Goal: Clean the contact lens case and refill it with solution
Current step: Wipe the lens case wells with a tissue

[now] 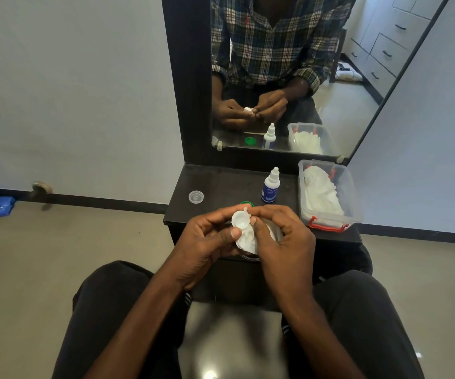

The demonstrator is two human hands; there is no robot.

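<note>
The white lens case (239, 219) is held over the bench (221, 181) edge in the left hand (207, 242) grip and wiped with tissue (248, 239) pinched by the right hand (281, 236); cleaning appears underway, the solution bottle (271, 186) stands capped, so refilling is judged not yet begun

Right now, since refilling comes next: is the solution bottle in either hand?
No, the solution bottle stands capped on the dark table, while both hands hold the white lens case.

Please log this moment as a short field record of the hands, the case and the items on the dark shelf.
left hand: holds white plastic contact lens case
right hand: presses white tissue against the case
green round cap: on black shelf, behind the hands
white dropper bottle with blue label: upright, capped
clear round lid: shelf, left
clear plastic box with red clips: holds white tissues
</note>
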